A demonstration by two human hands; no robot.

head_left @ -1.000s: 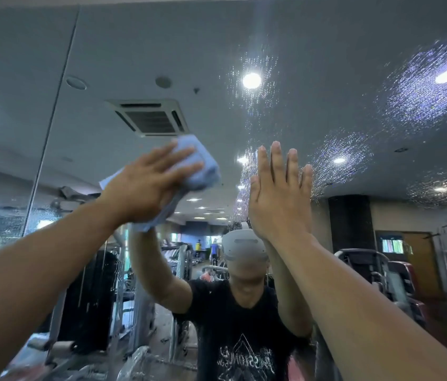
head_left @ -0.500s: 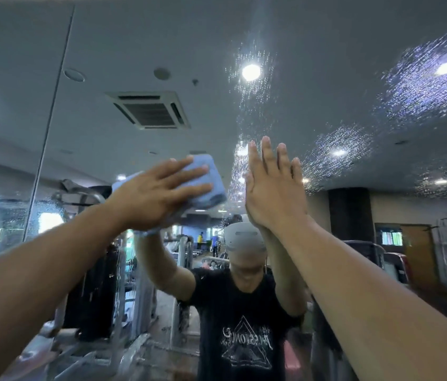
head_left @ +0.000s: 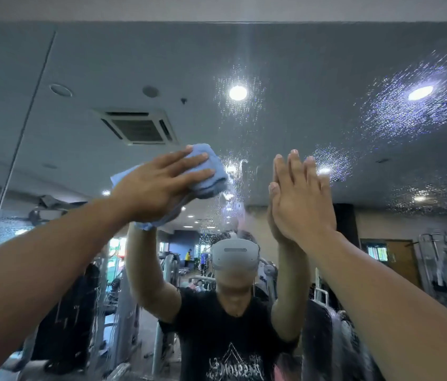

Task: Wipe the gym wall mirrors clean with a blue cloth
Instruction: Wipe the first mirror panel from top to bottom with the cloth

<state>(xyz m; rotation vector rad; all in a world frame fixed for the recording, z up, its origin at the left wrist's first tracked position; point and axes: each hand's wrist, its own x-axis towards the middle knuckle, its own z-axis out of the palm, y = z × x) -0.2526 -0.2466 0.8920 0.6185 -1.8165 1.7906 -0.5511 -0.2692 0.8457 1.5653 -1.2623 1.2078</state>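
Note:
The wall mirror (head_left: 313,64) fills the view, speckled with spray droplets in the middle and at the right. My left hand (head_left: 159,185) lies flat with straight fingers on a folded blue cloth (head_left: 211,174) and presses it against the glass. Part of the cloth hangs out below the palm. My right hand (head_left: 302,199) is raised to the right of the cloth, fingers straight and together, its palm against the mirror. It holds nothing.
A vertical seam (head_left: 21,138) between mirror panels runs at the left. The mirror's top edge (head_left: 244,22) meets the wall just above. The glass reflects a person in a black shirt, gym machines and ceiling lights.
My left hand has slid the cloth along the glass toward the right and slightly up. The right hand stays flat on the mirror. The view has tilted up, showing the mirror's top edge.

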